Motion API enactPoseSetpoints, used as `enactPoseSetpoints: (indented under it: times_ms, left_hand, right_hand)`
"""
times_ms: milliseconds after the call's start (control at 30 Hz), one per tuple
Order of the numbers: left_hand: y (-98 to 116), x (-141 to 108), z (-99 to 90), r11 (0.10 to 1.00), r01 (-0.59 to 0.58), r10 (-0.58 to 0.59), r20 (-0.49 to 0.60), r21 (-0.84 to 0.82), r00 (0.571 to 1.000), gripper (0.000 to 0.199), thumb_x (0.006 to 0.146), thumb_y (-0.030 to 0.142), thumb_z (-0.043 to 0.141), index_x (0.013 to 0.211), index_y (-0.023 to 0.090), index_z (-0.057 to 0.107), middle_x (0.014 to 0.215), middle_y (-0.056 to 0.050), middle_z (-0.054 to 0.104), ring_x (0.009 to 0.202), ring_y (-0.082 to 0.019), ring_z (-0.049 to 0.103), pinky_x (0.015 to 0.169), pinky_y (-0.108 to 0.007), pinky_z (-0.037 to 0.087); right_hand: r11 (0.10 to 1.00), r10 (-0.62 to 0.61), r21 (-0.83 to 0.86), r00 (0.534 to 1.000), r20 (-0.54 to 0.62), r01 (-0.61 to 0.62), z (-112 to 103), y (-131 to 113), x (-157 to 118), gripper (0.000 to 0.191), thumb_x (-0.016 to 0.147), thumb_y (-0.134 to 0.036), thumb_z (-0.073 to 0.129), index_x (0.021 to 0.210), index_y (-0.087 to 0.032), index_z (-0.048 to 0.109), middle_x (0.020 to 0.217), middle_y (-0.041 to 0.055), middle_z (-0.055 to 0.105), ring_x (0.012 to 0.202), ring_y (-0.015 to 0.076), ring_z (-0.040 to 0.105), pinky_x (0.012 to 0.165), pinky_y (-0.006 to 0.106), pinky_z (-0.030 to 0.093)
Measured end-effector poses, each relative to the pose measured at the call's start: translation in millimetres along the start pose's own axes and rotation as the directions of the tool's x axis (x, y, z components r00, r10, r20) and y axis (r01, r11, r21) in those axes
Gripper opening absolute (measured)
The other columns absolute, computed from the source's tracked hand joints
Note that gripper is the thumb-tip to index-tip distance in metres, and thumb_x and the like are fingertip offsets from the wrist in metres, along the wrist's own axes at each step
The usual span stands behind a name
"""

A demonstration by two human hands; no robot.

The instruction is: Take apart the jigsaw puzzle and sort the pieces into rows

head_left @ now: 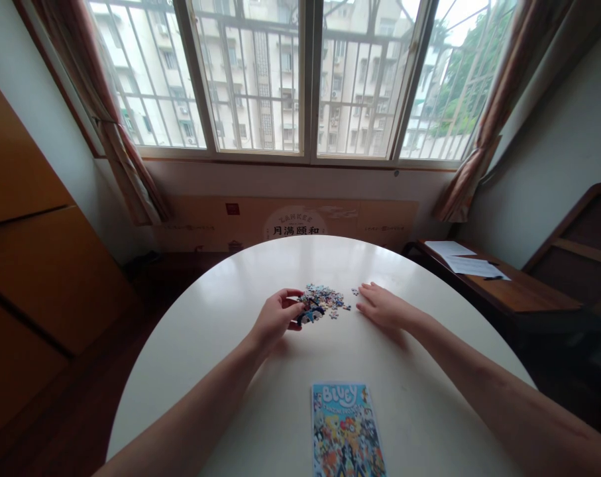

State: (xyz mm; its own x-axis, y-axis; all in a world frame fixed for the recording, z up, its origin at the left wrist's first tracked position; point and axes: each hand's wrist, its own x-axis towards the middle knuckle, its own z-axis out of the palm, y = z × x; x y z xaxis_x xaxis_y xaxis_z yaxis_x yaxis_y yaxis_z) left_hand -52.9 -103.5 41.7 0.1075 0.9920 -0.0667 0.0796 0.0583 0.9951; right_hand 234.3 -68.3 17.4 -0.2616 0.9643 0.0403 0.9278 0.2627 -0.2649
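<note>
A heap of small jigsaw puzzle pieces (330, 296) lies on the white round table (215, 377). My left hand (275, 315), at the left side of the heap, has its thumb and fingers closed around a dark blue item with a cartoon face (311, 315); its exact kind does not show. Flat at the right of the heap rests my right hand (381, 305), fingers stretched out and holding nothing. Close to its fingertips is a single puzzle piece (354, 291). Nearer to me lies a colourful "Bluey" picture card or booklet (347, 427).
Beyond the table, a long printed cardboard box (201, 222) stands under the barred window (260, 86). On the right is a wooden side table (513, 291) with paper sheets (472, 266) and pens. An orange-brown cabinet (36, 265) stands at the left.
</note>
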Motion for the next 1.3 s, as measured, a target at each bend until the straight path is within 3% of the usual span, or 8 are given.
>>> enactPoseSetpoints:
  times_ms: [233,367,467,600,733,900,1167,1300]
  left_hand:
    - [-4.8,0.2,1.4,0.997,-0.057,0.057,-0.001,0.046,0.998,0.036,0.069,0.025,0.070,0.102,0.013,0.063,0.079,-0.006,0.069,0.065,-0.016,0.063,0.048,-0.025,0.052]
    - [-5.9,-4.8,6.8,0.987,-0.133,0.129,0.041,0.094,0.991,0.037,0.070,0.026,0.070,0.103,0.012,0.063,0.079,-0.007,0.070,0.064,-0.017,0.063,0.046,-0.024,0.051]
    - [-4.0,-10.4,12.4,0.983,-0.162,0.154,0.094,0.088,0.984,0.040,0.070,0.027,0.071,0.106,0.012,0.062,0.079,-0.007,0.071,0.065,-0.018,0.064,0.047,-0.024,0.052]
    - [-2.4,-16.2,19.0,0.985,-0.164,0.154,0.147,0.053,0.977,0.039,0.072,0.028,0.070,0.107,0.012,0.062,0.081,-0.008,0.072,0.067,-0.018,0.065,0.047,-0.023,0.051]
    - [-5.2,-18.4,23.8,0.992,-0.127,0.125,0.141,0.002,0.982,0.042,0.072,0.030,0.072,0.107,0.013,0.060,0.084,-0.009,0.072,0.073,-0.020,0.067,0.048,-0.024,0.052]
    - [-7.6,-19.5,26.1,0.997,-0.076,0.078,0.163,-0.017,0.984,0.042,0.070,0.034,0.075,0.104,0.014,0.062,0.088,-0.010,0.072,0.078,-0.021,0.067,0.050,-0.023,0.051]
    - [-0.3,-24.0,27.0,1.000,-0.018,0.021,0.178,-0.016,0.984,0.030,0.071,0.040,0.074,0.084,0.013,0.066,0.077,-0.005,0.066,0.070,-0.016,0.062,0.053,-0.022,0.050]
    - [-6.3,-16.7,24.0,0.997,-0.071,0.068,0.089,0.038,0.994,0.027,0.073,0.039,0.069,0.084,0.014,0.065,0.075,-0.004,0.064,0.071,-0.017,0.062,0.049,-0.022,0.048]
  right_hand:
    - [0.996,-0.042,-0.077,0.999,0.006,0.043,20.0,-34.8,-12.8,0.061,0.098,-0.043,0.037,0.148,-0.008,0.043,0.156,0.0152,0.036,0.146,0.0356,0.026,0.117,0.052,0.024]
    - [0.998,-0.041,-0.043,0.985,-0.166,0.034,9.3,-52.4,-20.5,0.053,0.092,-0.036,0.050,0.139,-0.012,0.055,0.148,0.0151,0.048,0.140,0.0366,0.038,0.116,0.055,0.025]
    - [0.974,-0.021,0.208,0.954,-0.299,0.087,-2.4,-61.2,-25.5,0.045,0.092,-0.037,0.052,0.130,-0.016,0.064,0.135,0.0144,0.061,0.129,0.0318,0.052,0.110,0.047,0.037]
    - [0.665,-0.013,0.743,0.995,-0.096,0.080,-3.0,-76.9,-29.6,0.041,0.091,-0.047,0.055,0.116,-0.018,0.069,0.109,0.0110,0.073,0.097,0.0256,0.069,0.076,0.036,0.055]
    - [0.418,-0.047,0.909,0.999,0.017,0.005,9.8,-92.0,-35.0,0.043,0.079,-0.051,0.070,0.105,-0.016,0.068,0.095,0.0085,0.072,0.080,0.0200,0.067,0.054,0.024,0.049]
    - [0.343,-0.024,0.939,1.000,-0.012,0.020,18.8,-94.6,-39.3,0.037,0.076,-0.049,0.074,0.087,-0.013,0.068,0.078,0.0038,0.066,0.066,0.0138,0.059,0.049,0.021,0.048]
    - [0.328,-0.068,0.943,0.995,0.074,-0.048,14.7,-90.2,-42.5,0.037,0.073,-0.047,0.076,0.086,-0.012,0.072,0.074,0.0041,0.066,0.060,0.0115,0.057,0.048,0.022,0.049]
    - [0.334,-0.033,0.939,0.995,0.093,-0.076,12.9,-89.5,-43.6,0.034,0.072,-0.044,0.076,0.085,-0.013,0.071,0.074,0.0044,0.067,0.059,0.0122,0.058,0.045,0.021,0.049]
